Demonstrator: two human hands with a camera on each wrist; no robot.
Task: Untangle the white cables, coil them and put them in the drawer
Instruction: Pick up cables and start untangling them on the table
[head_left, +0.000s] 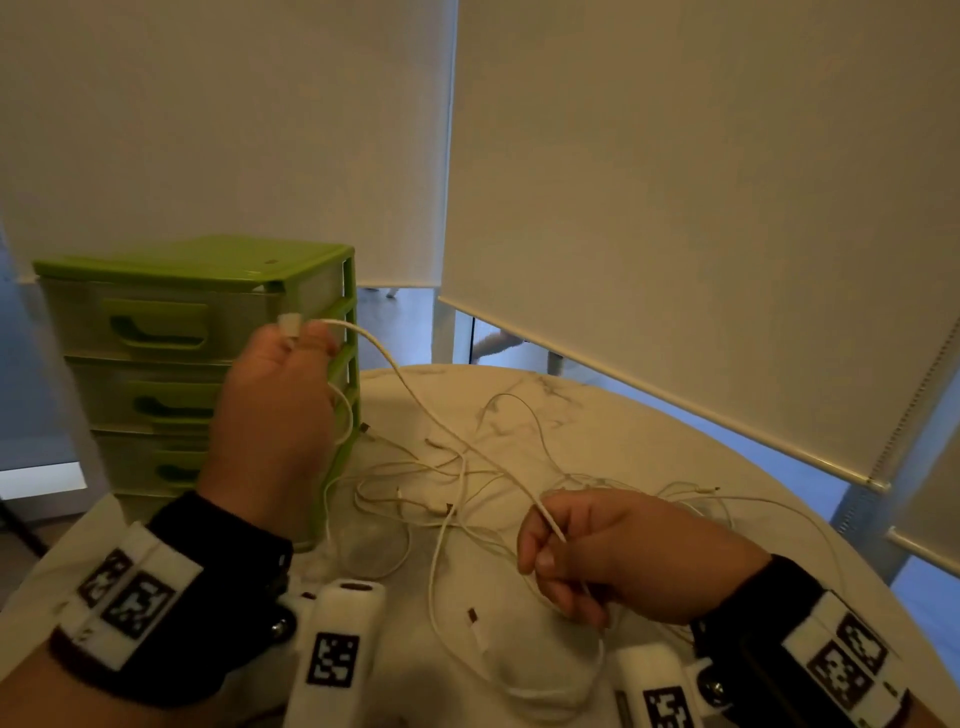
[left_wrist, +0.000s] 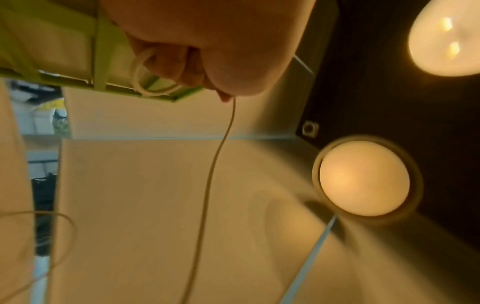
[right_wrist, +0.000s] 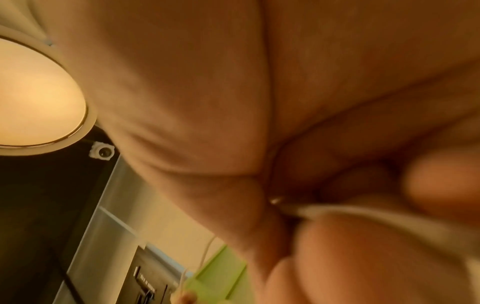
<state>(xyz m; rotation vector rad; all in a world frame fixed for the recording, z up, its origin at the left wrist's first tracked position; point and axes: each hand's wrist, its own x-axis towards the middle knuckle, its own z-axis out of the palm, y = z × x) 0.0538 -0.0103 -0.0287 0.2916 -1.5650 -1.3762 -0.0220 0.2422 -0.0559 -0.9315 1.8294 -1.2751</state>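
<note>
A tangle of thin white cables (head_left: 467, 483) lies on the round marble table (head_left: 649, 431). My left hand (head_left: 275, 410) is raised in front of the green drawer unit (head_left: 171, 332) and pinches one cable's plug end (head_left: 287, 327), with a small loop (left_wrist: 145, 82) of that cable coiled under its fingers. The same cable (head_left: 415, 400) runs taut down to my right hand (head_left: 613, 556), which grips it between curled fingers low over the tangle. In the right wrist view the cable (right_wrist: 363, 218) passes between the fingers. All drawers look closed.
White roller blinds (head_left: 675, 208) hang behind the table. The drawer unit stands at the table's left edge. Glowing round ceiling lamps (left_wrist: 363, 181) show in the wrist views. Loose cable ends and plugs (head_left: 474, 616) lie near the table's front.
</note>
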